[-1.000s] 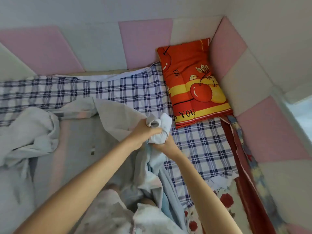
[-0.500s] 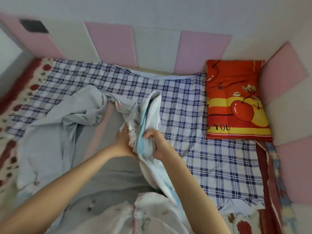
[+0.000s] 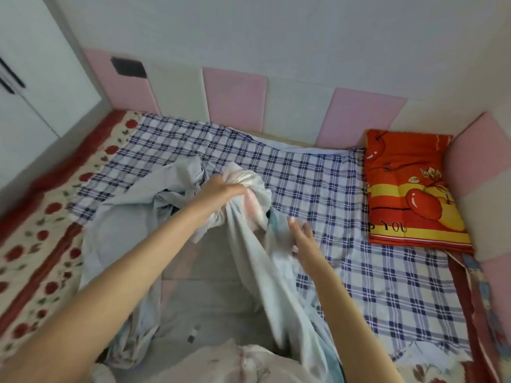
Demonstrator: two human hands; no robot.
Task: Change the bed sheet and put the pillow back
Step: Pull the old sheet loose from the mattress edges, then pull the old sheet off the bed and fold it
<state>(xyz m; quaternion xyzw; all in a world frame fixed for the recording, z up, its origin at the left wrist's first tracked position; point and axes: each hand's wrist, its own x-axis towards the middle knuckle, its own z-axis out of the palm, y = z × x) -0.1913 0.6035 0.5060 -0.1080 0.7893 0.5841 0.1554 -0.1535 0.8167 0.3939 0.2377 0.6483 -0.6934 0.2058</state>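
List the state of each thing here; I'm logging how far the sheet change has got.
Pale sheet, bunched and lifted at one end, the rest crumpled on the bed.
Plaid sheet, spread flat, near edge rumpled.
Pillow, lying flat in the far right corner.
Floral cover, flat, showing at the left past the plaid sheet.
Left hand, grips the pale sheet's bunch.
Right hand, open, beside the pale sheet.

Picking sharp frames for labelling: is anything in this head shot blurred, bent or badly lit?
Head view: motion blur smears the right hand and the pale sheet beside it; the left hand gripping the bunched sheet is soft but readable; the pillow and checked sheet are fairly sharp; the wide lens bows the wall panels; light is soft and even, no glare.
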